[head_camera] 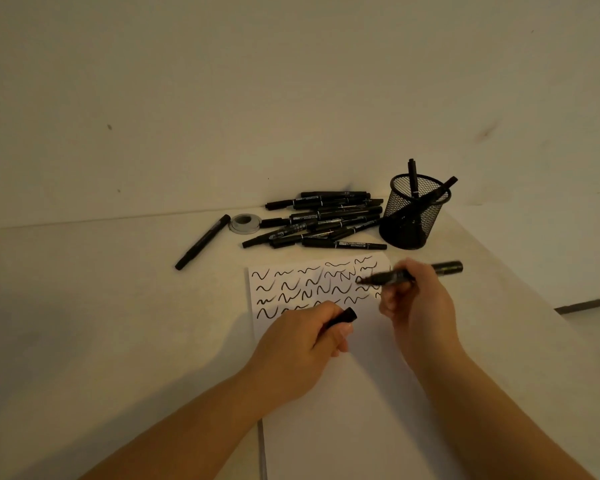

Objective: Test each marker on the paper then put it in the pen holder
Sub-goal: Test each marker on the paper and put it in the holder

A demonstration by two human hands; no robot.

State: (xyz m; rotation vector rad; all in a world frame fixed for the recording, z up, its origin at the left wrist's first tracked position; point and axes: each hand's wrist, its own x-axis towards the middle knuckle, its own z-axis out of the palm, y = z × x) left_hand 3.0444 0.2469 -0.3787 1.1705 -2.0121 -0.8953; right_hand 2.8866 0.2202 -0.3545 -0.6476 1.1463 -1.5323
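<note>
A white paper (329, 393) lies in front of me, its top part covered with several black squiggles. My right hand (416, 306) grips an uncapped black marker (447, 268), its tip pointing left just above the squiggles at the paper's upper right. My left hand (305, 344) holds the marker's black cap (345, 316) over the paper. A black mesh pen holder (413, 213) stands at the back right with two markers in it. A pile of several black markers (323, 220) lies to its left.
One loose black marker (203, 242) lies apart at the left of the pile, next to a grey roll of tape (245, 223). The table meets a wall right behind the pile. The table's right edge runs diagonally past the holder.
</note>
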